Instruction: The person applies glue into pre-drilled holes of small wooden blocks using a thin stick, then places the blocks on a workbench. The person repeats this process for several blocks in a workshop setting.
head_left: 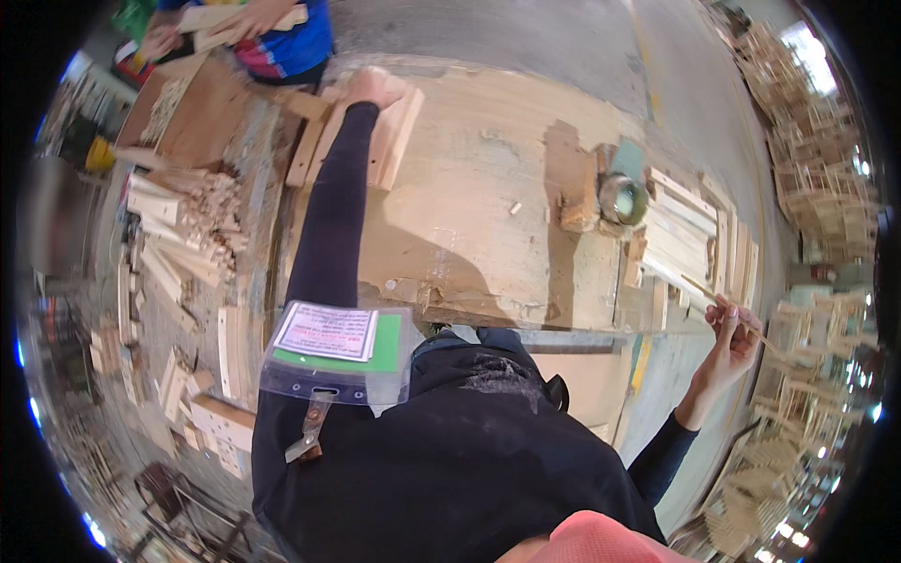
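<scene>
Fingers (725, 312) of the right hand (721, 345) are closed in a pinch on a thin stick (698, 287), which sticks out on both sides of the grip. That hand is raised off the bench's right end, palm partly turned up, with the stick slanting down to the right. Far forward, the left hand (373, 86) rests on the upper end of some boards (401, 141), its arm stretched straight out in a black sleeve (330, 206). Its fingers look curled, but they are small and blurred, so I cannot tell whether they grip the wood or only press on it.

The boards lie side by side at the left end of the bench (469, 169), and small dark holes show near their lower ends. Toward the right end stands a round pot (623, 200), open at the top, with a rough block (580, 202) just left of it. A small peg (515, 207) lies on the bench between the boards and the pot. Right of the pot are pale wooden frames (690, 235).

Left of the bench, a box (192, 117) holds small pieces, with a heap of offcuts (192, 220) near it. Beyond the box, a co-worker in a blue shirt (305, 47) holds strips of wood (211, 17) in both hands.
</scene>
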{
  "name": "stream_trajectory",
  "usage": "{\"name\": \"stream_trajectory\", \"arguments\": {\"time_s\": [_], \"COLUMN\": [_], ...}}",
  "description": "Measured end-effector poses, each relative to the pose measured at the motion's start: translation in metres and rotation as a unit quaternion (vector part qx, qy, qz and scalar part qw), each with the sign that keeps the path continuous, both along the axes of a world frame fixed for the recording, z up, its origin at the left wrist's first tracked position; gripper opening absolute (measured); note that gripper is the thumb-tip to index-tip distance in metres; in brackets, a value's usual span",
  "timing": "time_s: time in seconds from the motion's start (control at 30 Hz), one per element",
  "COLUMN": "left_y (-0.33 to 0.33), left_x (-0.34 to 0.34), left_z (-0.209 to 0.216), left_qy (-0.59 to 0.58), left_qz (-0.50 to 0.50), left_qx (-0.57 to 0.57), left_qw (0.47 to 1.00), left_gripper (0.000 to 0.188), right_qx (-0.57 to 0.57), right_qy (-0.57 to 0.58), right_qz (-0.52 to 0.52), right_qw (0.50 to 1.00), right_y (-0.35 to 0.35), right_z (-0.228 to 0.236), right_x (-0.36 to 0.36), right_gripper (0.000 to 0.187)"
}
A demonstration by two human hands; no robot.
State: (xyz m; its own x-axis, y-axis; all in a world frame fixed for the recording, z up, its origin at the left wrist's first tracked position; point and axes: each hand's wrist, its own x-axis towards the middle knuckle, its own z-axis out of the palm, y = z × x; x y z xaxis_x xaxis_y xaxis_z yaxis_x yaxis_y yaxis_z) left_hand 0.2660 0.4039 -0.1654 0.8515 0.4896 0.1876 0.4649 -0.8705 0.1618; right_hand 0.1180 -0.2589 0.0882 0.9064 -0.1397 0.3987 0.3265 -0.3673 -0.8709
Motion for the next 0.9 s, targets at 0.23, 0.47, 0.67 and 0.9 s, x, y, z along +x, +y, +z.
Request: {"name": "stream_trajectory", "arguments": {"time_s": [0.23, 0.47, 0.67, 0.9], "left_y": [0.011, -0.088, -0.223, -0.396], "left_x": [-0.052, -0.110, -0.183, -0.209], "left_z": [-0.051, 0.009, 0.015, 0.021], "left_qy": [0.022, -0.139, -0.149, -0.089], "left_qz": [-0.008, -0.065, -0.174, -0.200], "left_qx": [-0.045, -0.068, -0.148, -0.301], "left_qw": [0.999, 0.986, 0.962, 0.928], "left_gripper": [0.109, 0.104, 0.065, 0.037], "right_qx": [-0.063, -0.010, -0.516, -0.479], "right_qy": [-0.009, 0.058, -0.012, -0.053], "right_qz": [-0.152, -0.030, 0.097, 0.087], "right_qw": [0.986, 0.998, 0.851, 0.872], "right_y": [-0.057, -0.108, -0.132, -0.150], "right_z": [-0.020, -0.118, -0.206, -0.237], "right_x": [0.006, 0.069, 0.137, 0.142], "right_gripper": [0.023, 0.021, 0.045, 0.050]}}
